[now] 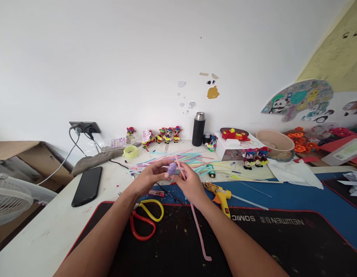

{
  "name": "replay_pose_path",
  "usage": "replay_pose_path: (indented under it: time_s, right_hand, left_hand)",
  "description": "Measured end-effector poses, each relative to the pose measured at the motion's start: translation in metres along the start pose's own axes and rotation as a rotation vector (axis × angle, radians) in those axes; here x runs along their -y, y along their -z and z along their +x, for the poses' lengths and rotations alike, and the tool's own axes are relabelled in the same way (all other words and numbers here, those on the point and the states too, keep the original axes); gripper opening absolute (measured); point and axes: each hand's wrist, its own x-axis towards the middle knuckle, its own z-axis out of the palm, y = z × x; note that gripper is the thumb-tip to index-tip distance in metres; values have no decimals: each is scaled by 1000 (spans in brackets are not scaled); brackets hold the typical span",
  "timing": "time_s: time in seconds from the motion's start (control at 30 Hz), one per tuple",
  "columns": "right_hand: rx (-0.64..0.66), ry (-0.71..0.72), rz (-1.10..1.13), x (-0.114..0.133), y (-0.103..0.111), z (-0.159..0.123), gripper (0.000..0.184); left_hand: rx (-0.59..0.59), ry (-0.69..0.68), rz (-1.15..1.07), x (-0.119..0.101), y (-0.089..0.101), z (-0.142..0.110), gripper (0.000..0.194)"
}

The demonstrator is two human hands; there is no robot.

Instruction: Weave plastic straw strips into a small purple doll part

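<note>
Lying toward the near edge of the bench (45, 231), a black mat (166, 261) with a red border carries scissors (143, 221) with one red and one yellow handle. Above it, the fingers of the left hand (151, 177) are clamped on a purple ribbed piece (172, 168), held above the middle of the bench; those of the right hand (192, 184), just beside it, are clamped on a pink strip (197, 223), whose bent lower end hangs over the mat. A yellow glue gun (223, 196) lies right of the hands, a black phone (87, 186) near the bench's left edge. Beyond the hands spreads a pile of pastel strips (192, 157). Along the far edge stand a pale yellow tape roll (130, 151), a black flask (198, 130) and small colourful figures (168, 135).
</note>
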Motion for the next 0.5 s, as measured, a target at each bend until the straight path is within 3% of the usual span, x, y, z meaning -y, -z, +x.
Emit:
replay_pose_path:
  time_s: [0.23, 0.5]
  right_hand:
    - [-8, 21, -70, -3, -1, -3, 44]
    - [14, -72, 220, -1, 3, 3, 49]
  left_hand:
    - [-75, -48, 87, 8, -2, 4, 48]
    - [-168, -87, 183, 8, -3, 3, 49]
